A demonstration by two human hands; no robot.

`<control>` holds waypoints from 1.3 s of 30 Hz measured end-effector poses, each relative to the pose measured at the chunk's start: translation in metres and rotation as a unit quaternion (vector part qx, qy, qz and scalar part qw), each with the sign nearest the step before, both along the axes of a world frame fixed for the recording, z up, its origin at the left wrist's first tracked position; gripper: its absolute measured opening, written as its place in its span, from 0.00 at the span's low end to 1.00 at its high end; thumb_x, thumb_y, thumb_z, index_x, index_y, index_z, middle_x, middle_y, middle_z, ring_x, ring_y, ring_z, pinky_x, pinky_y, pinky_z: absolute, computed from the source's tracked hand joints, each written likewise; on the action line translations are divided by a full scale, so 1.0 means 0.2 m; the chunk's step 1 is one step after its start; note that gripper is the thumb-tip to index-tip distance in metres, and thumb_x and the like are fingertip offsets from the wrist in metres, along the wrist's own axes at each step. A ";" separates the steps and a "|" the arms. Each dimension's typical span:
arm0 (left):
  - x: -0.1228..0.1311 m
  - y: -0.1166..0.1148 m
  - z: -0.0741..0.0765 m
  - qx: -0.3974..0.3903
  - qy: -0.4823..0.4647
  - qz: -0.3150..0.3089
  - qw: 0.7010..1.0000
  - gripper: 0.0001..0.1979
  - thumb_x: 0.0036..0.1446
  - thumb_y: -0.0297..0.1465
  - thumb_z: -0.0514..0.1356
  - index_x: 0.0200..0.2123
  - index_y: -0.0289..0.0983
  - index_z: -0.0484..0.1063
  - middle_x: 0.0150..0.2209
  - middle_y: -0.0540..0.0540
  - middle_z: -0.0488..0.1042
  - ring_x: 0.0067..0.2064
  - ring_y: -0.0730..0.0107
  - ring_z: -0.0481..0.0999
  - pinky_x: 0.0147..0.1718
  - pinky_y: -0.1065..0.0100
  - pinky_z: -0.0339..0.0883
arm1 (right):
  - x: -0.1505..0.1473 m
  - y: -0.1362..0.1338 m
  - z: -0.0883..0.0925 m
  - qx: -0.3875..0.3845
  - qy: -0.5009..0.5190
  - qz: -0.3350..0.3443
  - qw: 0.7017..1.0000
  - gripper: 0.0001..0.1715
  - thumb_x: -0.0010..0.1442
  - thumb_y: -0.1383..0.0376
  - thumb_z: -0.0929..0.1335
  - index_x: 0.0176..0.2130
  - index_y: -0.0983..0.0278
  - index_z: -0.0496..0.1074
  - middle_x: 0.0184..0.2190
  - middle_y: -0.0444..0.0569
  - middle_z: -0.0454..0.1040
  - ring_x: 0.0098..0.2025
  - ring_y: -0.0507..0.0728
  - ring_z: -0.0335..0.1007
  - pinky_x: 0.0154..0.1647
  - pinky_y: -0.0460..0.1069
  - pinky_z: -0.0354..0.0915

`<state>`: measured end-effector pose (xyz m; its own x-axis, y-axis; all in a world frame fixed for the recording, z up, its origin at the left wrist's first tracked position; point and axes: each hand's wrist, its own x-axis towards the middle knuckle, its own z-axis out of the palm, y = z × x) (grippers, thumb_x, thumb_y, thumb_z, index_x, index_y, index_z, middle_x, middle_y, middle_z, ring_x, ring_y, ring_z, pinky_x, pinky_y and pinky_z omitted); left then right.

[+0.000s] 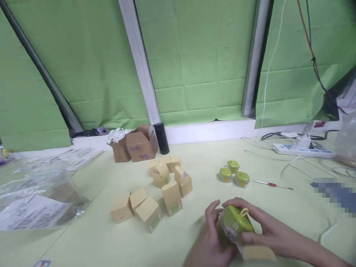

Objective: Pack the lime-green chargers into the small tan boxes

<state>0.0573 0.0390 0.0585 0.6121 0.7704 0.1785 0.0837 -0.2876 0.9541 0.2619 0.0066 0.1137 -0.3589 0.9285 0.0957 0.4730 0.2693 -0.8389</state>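
Observation:
A small clear container with a green lid (235, 218) and a pale loop on top is tilted between my two hands near the table's front edge. My left hand (210, 237) is closed around its left side and underside. Across the lid and right side lie the curled fingers and thumb of my right hand (267, 228). A tan cardboard flap (258, 253) shows just below my right thumb; how it joins the container is hidden. Beyond my hands stand three similar green-lidded containers (242, 179). Several small tan boxes (171, 198) are grouped to the left, some with open flaps.
A red-handled screwdriver (272, 184) lies right of the containers. Farther right are a white power strip (289, 149) and loose cables. Brown cartons (140, 146) and a black cylinder (161, 139) stand at the back. Clear plastic bags (52, 185) cover the left side.

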 end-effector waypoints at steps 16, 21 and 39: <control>-0.05 -0.01 -0.06 0.071 0.032 -0.001 0.997 0.26 0.50 0.18 0.59 0.50 0.42 0.60 0.59 0.44 0.60 0.62 0.65 0.58 0.62 0.60 0.54 | -0.02 -0.06 -0.08 0.050 -0.030 -0.104 0.993 0.19 0.63 0.53 0.63 0.51 0.54 0.70 0.44 0.51 0.72 0.48 0.60 0.70 0.51 0.55 0.67; -0.04 -0.02 -0.04 0.091 0.051 0.004 0.995 0.27 0.46 0.17 0.63 0.48 0.41 0.63 0.60 0.43 0.60 0.63 0.63 0.59 0.62 0.61 0.53 | 0.01 -0.10 -0.19 0.082 0.036 -0.109 0.990 0.24 0.64 0.48 0.58 0.46 0.54 0.75 0.49 0.53 0.74 0.54 0.65 0.67 0.55 0.60 0.65; -0.04 -0.01 -0.11 0.023 0.035 0.003 0.999 0.33 0.54 0.27 0.62 0.61 0.40 0.52 0.61 0.39 0.58 0.59 0.58 0.62 0.58 0.55 0.59 | -0.05 0.08 -0.12 -0.028 0.110 -0.112 0.987 0.16 0.59 0.51 0.67 0.35 0.59 0.77 0.36 0.50 0.75 0.41 0.61 0.73 0.43 0.54 0.69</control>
<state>0.0493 0.0372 0.0366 0.6196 0.7660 0.1711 0.1510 -0.3302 0.9318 0.2512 0.0221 0.0905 -0.1200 0.9883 0.0945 0.3200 0.1287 -0.9387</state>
